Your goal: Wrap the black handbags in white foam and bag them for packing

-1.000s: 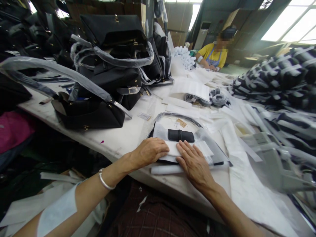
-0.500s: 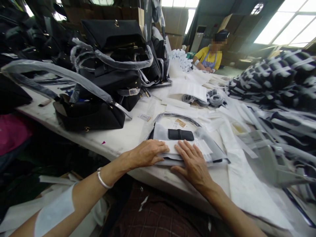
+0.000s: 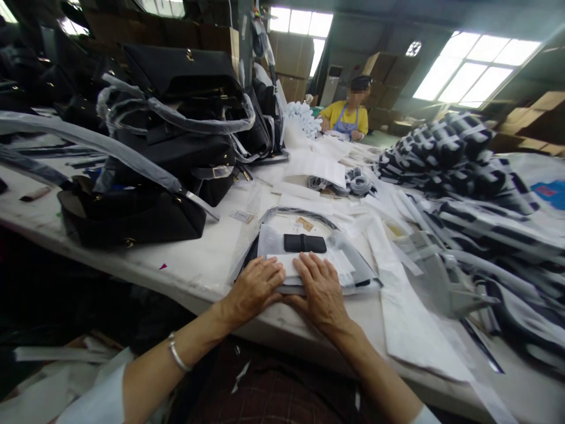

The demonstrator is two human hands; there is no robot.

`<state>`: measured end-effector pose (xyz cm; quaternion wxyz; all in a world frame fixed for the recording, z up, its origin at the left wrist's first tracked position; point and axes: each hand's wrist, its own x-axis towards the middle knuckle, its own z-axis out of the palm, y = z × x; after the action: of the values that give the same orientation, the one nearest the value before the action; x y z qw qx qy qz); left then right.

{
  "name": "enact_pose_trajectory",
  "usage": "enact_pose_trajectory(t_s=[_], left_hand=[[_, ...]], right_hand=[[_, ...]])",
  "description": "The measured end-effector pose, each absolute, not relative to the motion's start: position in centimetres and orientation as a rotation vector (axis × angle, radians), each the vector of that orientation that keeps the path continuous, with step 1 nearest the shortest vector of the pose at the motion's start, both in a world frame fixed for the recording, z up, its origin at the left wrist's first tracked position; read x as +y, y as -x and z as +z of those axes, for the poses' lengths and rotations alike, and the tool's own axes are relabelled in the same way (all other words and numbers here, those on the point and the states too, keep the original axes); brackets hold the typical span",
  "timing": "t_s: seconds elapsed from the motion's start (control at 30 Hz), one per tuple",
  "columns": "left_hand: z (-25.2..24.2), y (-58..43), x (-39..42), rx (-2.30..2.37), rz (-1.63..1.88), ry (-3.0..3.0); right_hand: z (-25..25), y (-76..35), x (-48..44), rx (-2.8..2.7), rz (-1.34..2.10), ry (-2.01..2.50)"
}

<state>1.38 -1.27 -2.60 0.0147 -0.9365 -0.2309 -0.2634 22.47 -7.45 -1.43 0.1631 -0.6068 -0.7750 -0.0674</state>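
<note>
In front of me lies a flat dark handbag (image 3: 362, 272) covered with whitish translucent wrapping, its thin dark handle (image 3: 304, 210) looping away behind it. On top sits a small black strap-like piece (image 3: 314, 243) with a band around its middle. A folded white sheet (image 3: 339, 268) lies just nearer to me. My left hand (image 3: 256, 287) rests palm down on the left part of the sheet and the bag's near edge. Beside it my right hand (image 3: 321, 290) lies with fingers extended over the sheet. Both thumbs are at the bag's near edge, almost meeting.
Black handbags (image 3: 176, 141) with plastic-wrapped straps are piled at left. White cloth (image 3: 397, 306) and a grey plastic tape dispenser-like object (image 3: 435, 274) lie at right, before stacked black-and-white wrapped bundles (image 3: 441, 159). Grey coils (image 3: 359, 184) are farther back. A co-worker in yellow (image 3: 346, 118) sits beyond.
My view has swung right. Both hands stay on the wrapped bag; they have come closer together, with the thumbs almost touching at its near edge.
</note>
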Motion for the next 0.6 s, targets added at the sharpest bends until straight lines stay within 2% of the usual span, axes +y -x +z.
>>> enact_pose_trajectory(t_s=[0.2, 0.4, 0.6], left_hand=[[-2.9, -1.6, -1.0, -0.714, -0.919, 2.913], [-3.2, -1.9, -1.1, -0.81, -1.033, 2.871], [-1.3, -1.9, -1.9, -0.838, -0.779, 2.885]], right_hand=[[0.7, -25.3, -6.8, -2.439, -0.003, 1.548], [-1.1, -24.7, -6.6, -2.24, -0.111, 1.547], [-1.7, -24.7, -6.5, -2.212, -0.173, 1.533]])
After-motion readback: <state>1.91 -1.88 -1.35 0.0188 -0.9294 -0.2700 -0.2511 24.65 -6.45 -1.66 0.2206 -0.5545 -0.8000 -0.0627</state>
